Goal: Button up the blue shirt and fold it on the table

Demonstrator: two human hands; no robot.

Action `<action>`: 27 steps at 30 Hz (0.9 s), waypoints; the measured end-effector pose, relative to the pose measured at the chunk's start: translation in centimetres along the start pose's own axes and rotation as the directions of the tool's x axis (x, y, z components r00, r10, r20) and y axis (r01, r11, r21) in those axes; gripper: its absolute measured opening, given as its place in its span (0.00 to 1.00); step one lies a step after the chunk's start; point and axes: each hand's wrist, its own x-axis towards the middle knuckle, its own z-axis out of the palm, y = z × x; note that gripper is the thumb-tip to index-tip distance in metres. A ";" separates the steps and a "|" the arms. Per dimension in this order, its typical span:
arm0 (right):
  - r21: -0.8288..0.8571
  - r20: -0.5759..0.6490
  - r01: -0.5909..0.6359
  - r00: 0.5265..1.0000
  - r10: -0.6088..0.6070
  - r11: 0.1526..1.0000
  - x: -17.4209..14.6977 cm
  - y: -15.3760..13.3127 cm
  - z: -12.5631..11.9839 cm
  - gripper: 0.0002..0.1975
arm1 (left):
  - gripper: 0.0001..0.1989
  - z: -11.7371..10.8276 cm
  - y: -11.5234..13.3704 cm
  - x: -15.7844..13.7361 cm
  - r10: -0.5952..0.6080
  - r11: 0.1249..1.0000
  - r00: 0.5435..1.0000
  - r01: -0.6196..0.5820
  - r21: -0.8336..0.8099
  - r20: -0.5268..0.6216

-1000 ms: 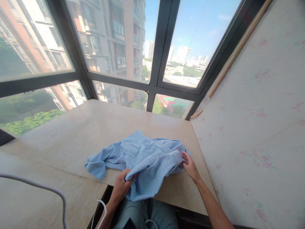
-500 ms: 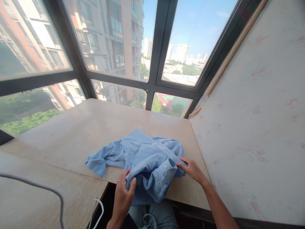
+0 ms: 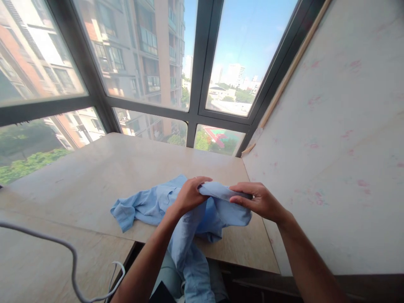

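A light blue button-up shirt [image 3: 158,201] lies crumpled on the wooden tabletop, one sleeve stretched out to the left. My left hand [image 3: 190,194] grips a raised fold of its fabric. On the right, my right hand [image 3: 257,200] pinches the other end of that fold between thumb and fingers. The fold spans the gap between both hands, lifted a little above the table. Another part of the shirt hangs over the front edge toward my lap. The fingertips of my left hand are partly hidden behind the cloth.
The pale tabletop [image 3: 104,168] runs back to dark-framed windows [image 3: 193,101]. A floral-papered wall [image 3: 331,168] closes off the right side. A grey cable [image 3: 74,261] and a thin white cord [image 3: 121,269] lie at the lower left, near a dark gap in the table.
Both hands have moved up and away from me; the left also went right and now grips the fabric. A fold is lifted between them, and part of the shirt now drapes over the front edge.
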 end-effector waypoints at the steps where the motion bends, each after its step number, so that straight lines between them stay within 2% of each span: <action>1: 0.018 0.029 -0.034 0.999 0.033 0.999 -0.1 0.7 -0.5 0.19 | 0.16 -0.7 0.7 0.4 0.016 0.999 0.998 -0.018 -0.027 -0.067; 4: 0.049 0.157 -0.139 0.979 0.130 0.989 -0.8 4.0 -1.2 0.37 | 0.15 -2.6 3.3 1.5 0.044 0.995 0.953 -0.070 -0.076 -0.301; 6: 0.030 0.232 -0.185 0.957 0.173 0.982 -1.2 6.6 -0.3 0.42 | 0.16 -3.8 5.3 2.4 0.045 0.991 0.920 -0.091 -0.101 -0.389; 9: 0.084 0.276 -0.182 0.949 0.153 0.980 -1.5 9.8 2.8 0.31 | 0.15 -4.9 7.6 4.2 0.056 0.986 0.914 -0.113 -0.121 -0.401; 11: 0.114 0.219 -0.184 0.963 0.156 0.976 -1.4 11.0 5.0 0.23 | 0.13 -5.1 8.3 5.4 0.070 0.985 0.927 -0.122 -0.120 -0.369; 13: 0.122 0.165 -0.246 0.960 0.225 0.961 -1.4 11.4 6.2 0.20 | 0.12 -5.4 8.2 6.7 0.080 0.991 0.935 -0.113 -0.077 -0.346; 16: 0.180 0.227 -0.365 0.919 0.323 0.913 -2.1 9.8 5.1 0.25 | 0.11 -6.3 6.4 8.8 0.061 0.986 0.926 0.002 0.166 -0.372; 17: 0.212 0.272 -0.387 0.905 0.326 0.897 -2.6 8.8 4.1 0.25 | 0.12 -6.6 5.4 9.5 0.035 0.956 0.915 0.086 0.280 -0.401; 19: 0.283 0.320 -0.403 0.895 0.311 0.870 -3.5 6.3 1.9 0.25 | 0.19 -7.3 3.3 10.5 -0.071 0.841 0.890 0.296 0.452 -0.451; 21: 0.347 0.243 -0.374 0.922 0.303 0.860 -3.9 3.7 0.5 0.26 | 0.27 -7.2 1.4 10.8 -0.229 0.756 0.883 0.427 0.497 -0.411; 23: 0.406 0.085 -0.342 0.938 0.337 0.848 -3.5 1.7 1.0 0.25 | 0.29 -6.1 0.2 10.0 -0.346 0.796 0.891 0.444 0.410 -0.294; 25: 0.473 -0.093 -0.314 0.911 0.401 0.823 -2.4 0.5 3.4 0.24 | 0.25 -4.2 -0.1 8.0 -0.388 0.897 0.912 0.407 0.169 -0.134; 27: 0.569 -0.222 -0.281 0.852 0.473 0.773 -0.9 -0.1 7.1 0.25 | 0.26 -2.2 -0.1 4.8 -0.388 0.905 0.918 0.396 -0.154 0.080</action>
